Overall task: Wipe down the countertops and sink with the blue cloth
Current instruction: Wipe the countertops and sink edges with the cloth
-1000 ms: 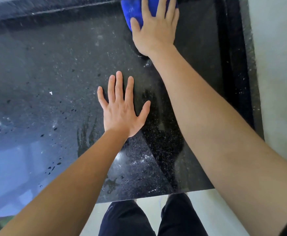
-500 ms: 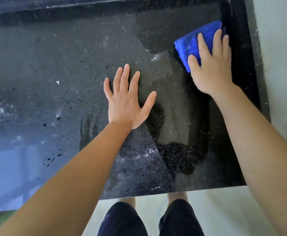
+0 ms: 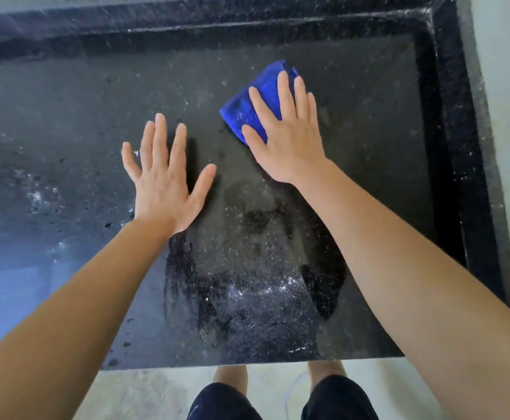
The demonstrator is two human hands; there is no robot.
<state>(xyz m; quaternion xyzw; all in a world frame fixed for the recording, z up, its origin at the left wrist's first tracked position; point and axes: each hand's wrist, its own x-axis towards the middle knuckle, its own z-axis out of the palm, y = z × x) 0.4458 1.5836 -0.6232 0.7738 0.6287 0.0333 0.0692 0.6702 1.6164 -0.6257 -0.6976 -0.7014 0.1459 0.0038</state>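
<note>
On my feed, the left hand [image 3: 163, 184] and right hand [image 3: 291, 140] are bare, as are both forearms [image 3: 384, 237]; lower down I see dark navy shorts [image 3: 338, 400] over bare legs [image 3: 231, 374].

blue cloth [image 3: 255, 100], black speckled countertop [image 3: 81, 122]

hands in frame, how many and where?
2. Left hand spread open over the bare countertop, left of centre. Right hand beside it, further back, straight fingers pressing the blue cloth. None hidden.
</note>
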